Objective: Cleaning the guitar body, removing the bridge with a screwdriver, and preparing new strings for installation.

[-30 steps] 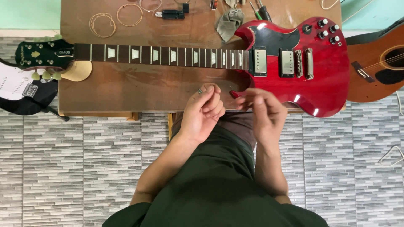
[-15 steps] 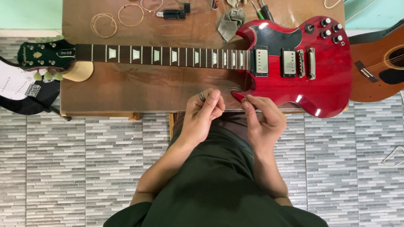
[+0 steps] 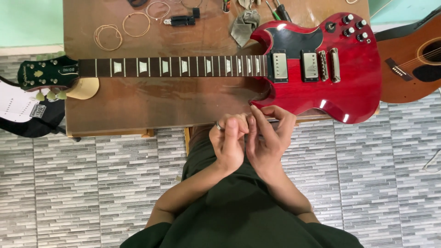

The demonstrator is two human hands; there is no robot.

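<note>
A red electric guitar (image 3: 353,92) lies flat on a brown wooden table (image 3: 161,103). Its neck (image 3: 174,66) points left, and no strings show on it. The dark green headstock (image 3: 46,73) rests on a tan block (image 3: 85,88). My left hand (image 3: 228,142) and my right hand (image 3: 271,133) press together just off the table's front edge, below the guitar's lower horn. Both have their fingers curled and pinched against each other. Anything between the fingertips is too small to see. A ring sits on a left finger.
Coiled strings (image 3: 108,36) lie at the table's back left, beside a black winder tool (image 3: 181,19), a grey cloth (image 3: 243,25) and screwdrivers (image 3: 280,11). An acoustic guitar (image 3: 413,59) lies at the right, and a white and black guitar (image 3: 18,110) at the left on the tiled floor.
My hands have drawn back from the table edge toward my body and closed together; the right hand, which was apart from the left, now touches it.
</note>
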